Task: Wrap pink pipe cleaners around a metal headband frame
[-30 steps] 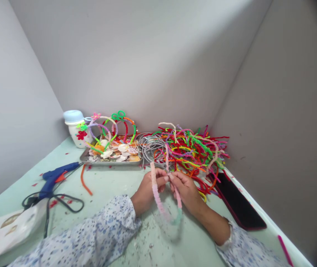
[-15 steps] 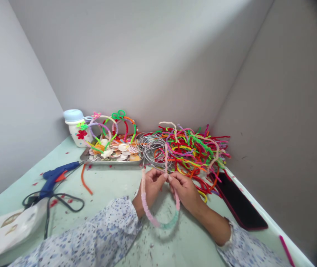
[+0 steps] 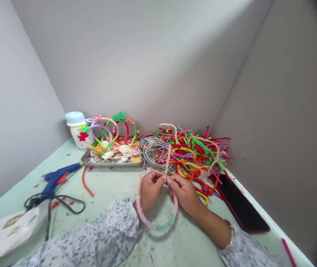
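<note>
A curved headband (image 3: 164, 227), wrapped in pale pink, lilac and mint pipe cleaner, hangs below my hands in a U shape. My right hand (image 3: 184, 191) pinches its right end between thumb and fingers. My left hand (image 3: 152, 189) pinches a pink pipe cleaner (image 3: 168, 159) at that same end, and one length of it sticks upward above the fingertips. The thumbs nearly touch. The headband's left end stands free in front of my left wrist. My fingers hide the spot where the pipe cleaner meets the band.
Behind my hands lie a coil of silver wire (image 3: 155, 150) and a heap of coloured pipe cleaners (image 3: 200, 148). A metal tray (image 3: 111, 164) holds shells and finished headbands, beside a white jar (image 3: 76, 129). A blue glue gun (image 3: 53, 178) lies left; a black phone (image 3: 242, 207) lies right.
The headband has swung slightly left and tilted, and the upright pipe cleaner leans a little more to the right. Both hands keep their pinch in nearly the same place.
</note>
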A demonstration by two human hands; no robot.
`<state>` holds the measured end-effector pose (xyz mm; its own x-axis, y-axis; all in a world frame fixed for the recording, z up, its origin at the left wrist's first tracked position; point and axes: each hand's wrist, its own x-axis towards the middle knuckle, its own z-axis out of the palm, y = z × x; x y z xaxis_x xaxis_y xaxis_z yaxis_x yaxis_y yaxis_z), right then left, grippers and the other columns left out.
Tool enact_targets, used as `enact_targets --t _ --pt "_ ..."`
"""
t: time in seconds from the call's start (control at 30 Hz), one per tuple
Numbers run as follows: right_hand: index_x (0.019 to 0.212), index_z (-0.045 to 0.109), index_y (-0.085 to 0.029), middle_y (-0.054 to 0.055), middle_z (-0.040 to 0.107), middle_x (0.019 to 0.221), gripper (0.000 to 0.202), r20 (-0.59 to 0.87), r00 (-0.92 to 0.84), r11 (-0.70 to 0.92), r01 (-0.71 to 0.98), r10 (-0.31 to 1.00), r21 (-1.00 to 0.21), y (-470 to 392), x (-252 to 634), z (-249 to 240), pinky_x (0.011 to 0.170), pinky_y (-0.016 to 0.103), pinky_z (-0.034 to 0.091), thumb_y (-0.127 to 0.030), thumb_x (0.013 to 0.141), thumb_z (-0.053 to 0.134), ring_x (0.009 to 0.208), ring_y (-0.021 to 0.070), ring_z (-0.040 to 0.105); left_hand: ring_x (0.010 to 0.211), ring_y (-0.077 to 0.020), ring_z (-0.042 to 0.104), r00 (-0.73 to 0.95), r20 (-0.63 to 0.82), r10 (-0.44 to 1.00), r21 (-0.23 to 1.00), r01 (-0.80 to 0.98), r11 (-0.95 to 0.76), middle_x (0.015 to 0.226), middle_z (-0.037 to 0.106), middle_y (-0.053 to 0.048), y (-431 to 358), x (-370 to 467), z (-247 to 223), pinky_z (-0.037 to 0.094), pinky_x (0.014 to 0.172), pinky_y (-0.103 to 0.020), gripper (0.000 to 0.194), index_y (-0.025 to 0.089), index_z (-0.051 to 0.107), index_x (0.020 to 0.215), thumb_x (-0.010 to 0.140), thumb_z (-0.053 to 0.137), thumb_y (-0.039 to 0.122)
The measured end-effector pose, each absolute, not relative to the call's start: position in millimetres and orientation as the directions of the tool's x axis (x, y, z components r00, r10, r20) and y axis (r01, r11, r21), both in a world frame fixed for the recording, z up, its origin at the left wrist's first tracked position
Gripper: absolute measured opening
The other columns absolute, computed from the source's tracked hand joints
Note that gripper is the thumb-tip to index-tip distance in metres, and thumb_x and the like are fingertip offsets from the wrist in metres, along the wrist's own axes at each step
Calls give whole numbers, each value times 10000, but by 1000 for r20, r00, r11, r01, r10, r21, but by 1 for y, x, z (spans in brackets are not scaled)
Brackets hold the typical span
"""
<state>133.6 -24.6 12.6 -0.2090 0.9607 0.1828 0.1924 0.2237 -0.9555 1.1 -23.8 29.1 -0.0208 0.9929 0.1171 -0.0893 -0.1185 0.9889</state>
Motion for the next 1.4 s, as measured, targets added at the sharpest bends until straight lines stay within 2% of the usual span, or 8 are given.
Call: enact_targets --t 0.47,0.7,1.0,1.23,1.4 --pt "632 504 -192 -51 459 504 284 119 -223 167 208 968 -964 -23 133 12 438 209 324 -353 863 471 428 90 403 435 -67 385 -6 107 994 991 -84 -107 471 452 61 -20 -1 26 305 431 -183 109 127 593 669 722 593 222" --pt "617 485 -193 -52 458 488 291 78 -237 114 144 968 -983 -21 134 8 420 209 323 -362 854 478 414 90 401 401 -65 360 28 109 994 989 -102 -105 434 445 64 -15 -3 19 277 413 -196 129 141 573 609 708 584 223" --pt "624 495 -190 -54 443 485 284 65 -240 103 151 969 -983 -18 134 4 416 206 310 -357 853 468 417 91 390 376 -63 354 47 88 995 992 -90 -83 424 445 69 -10 -1 11 267 410 -204 121 148 568 621 719 562 219" --pt "622 476 -194 -57 433 489 290 88 -237 132 177 967 -975 -19 133 6 416 205 313 -361 858 470 423 92 389 425 -76 399 -5 105 994 990 -96 -105 462 456 64 -14 1 15 303 434 -196 195 137 583 750 765 581 332" --pt "619 480 -196 -54 438 491 292 97 -228 141 187 969 -972 -21 133 6 429 208 312 -356 862 462 430 95 392 409 -73 388 -5 97 995 991 -96 -97 443 445 59 -15 0 21 293 420 -198 238 132 575 675 751 596 357"
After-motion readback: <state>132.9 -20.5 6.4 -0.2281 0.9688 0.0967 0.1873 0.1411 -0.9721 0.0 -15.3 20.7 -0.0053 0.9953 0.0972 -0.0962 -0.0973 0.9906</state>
